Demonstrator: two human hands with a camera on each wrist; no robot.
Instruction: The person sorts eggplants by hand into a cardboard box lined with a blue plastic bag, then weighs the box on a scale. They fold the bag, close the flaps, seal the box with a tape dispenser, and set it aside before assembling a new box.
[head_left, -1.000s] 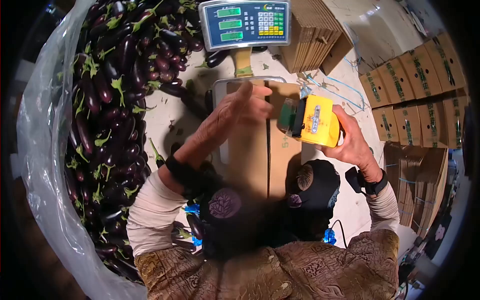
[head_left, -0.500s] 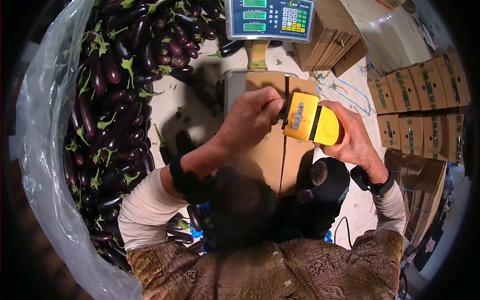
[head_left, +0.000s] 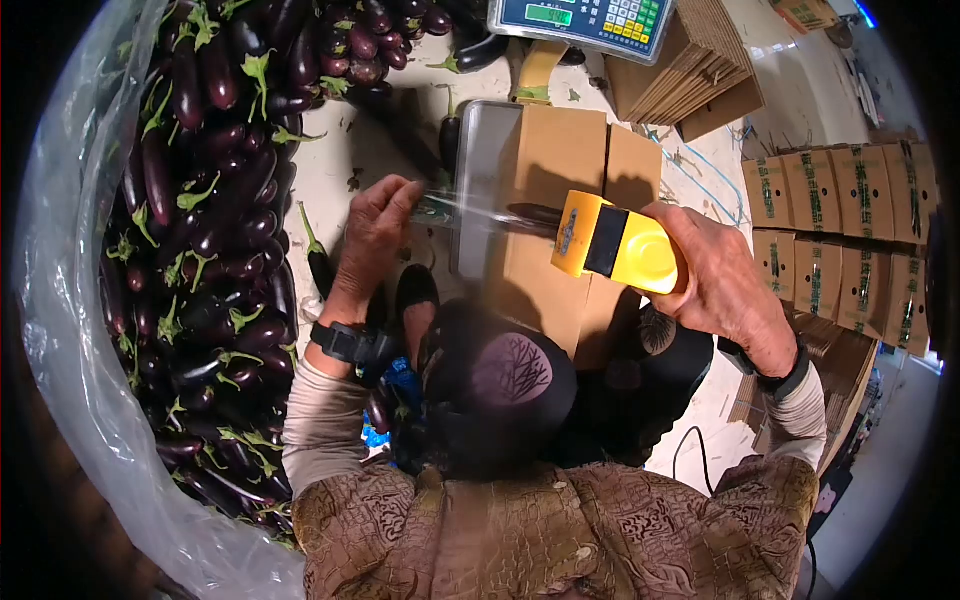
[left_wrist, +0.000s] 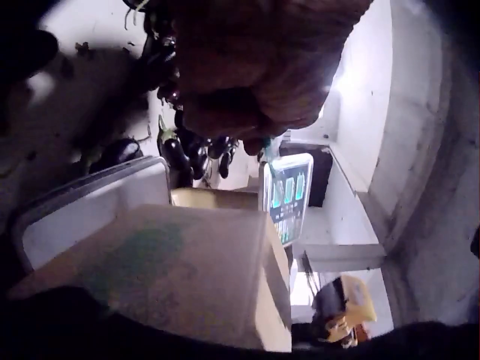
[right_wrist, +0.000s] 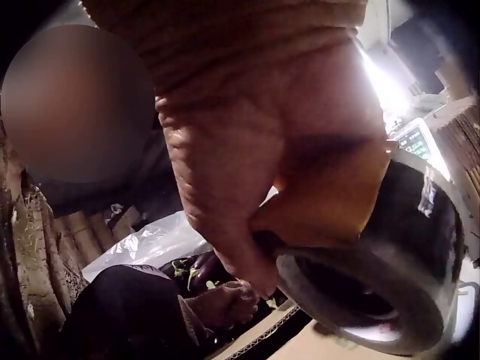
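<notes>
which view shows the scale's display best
The left wrist view: all three lit readouts on the display show there. The head view cuts off its top; the right wrist view shows it small, partly behind the tape roll.

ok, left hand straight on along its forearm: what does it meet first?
Likely the loose eggplant left of the scale's post, though the left hand may pass above it; depth is unclear.

Dark, curved corners frame the bright head view; the dim wrist views carry white glare.
</notes>
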